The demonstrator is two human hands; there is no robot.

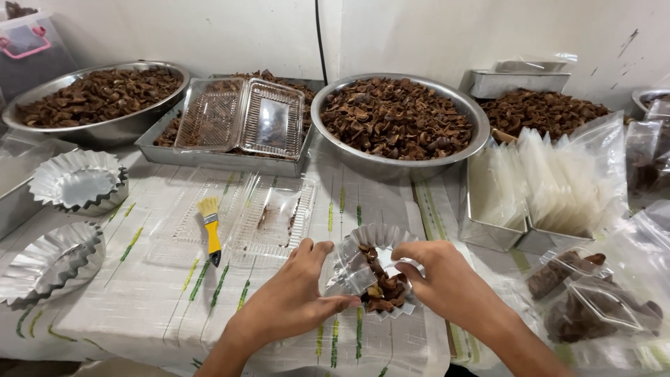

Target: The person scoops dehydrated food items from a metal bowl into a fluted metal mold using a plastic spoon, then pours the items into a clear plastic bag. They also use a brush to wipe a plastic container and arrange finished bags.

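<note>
The surface (139, 293) is covered with a pale cloth marked by short green and yellow dashes, and it runs back to a plain white wall (433, 35) with a dark cable hanging down it. Near the front edge both hands meet around a pleated foil cup (373, 241) that sits on the cloth and holds a small heap of brown shell pieces (382, 286). The left hand (293, 300) lies palm down with its fingers curled, thumb and fingertips pinching the cup's left rim; the right hand (447, 283) bends in from the other side, fingers closed on the right rim — so the cup is held between them, tipped slightly. Just behind the left hand lies an open clear plastic clamshell (269, 213), flat on the cloth, and beside it a small brush with a yellow handle (211, 234). To the far left stand two stacks of empty foil cups (77, 183). Across the back sit two wide steel bowls (401, 119) heaped with the same brown pieces, and between them a steel tray (223, 159) with another clear clamshell resting on top. At the right, steel tins hold upright clear plastic bags (558, 185), and filled bags (593, 300) crowd the right hand's side — nothing lies between the hands and the cup.
</note>
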